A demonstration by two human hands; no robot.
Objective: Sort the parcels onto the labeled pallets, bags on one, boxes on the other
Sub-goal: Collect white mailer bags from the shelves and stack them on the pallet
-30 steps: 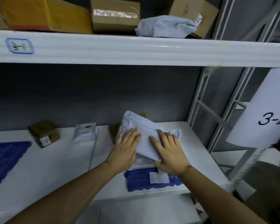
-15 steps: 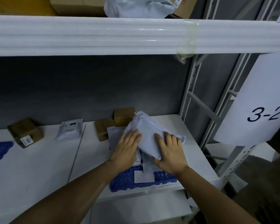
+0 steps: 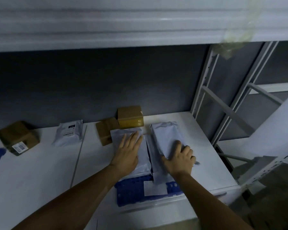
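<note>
Two pale bags (image 3: 165, 138) are pressed flat on the blue pallet (image 3: 131, 191) by the open left hand (image 3: 127, 155) and curled right hand (image 3: 181, 161), nothing gripped, hemmed far by brown boxes (image 3: 121, 122), with bare shelf (image 3: 211, 163) right.

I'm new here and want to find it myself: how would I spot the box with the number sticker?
Look along the white lower shelf to its far left. A brown box sits alone there, turned at an angle. Unlike the two boxes beside the bags, it has a white sticker printed 1006.
</note>
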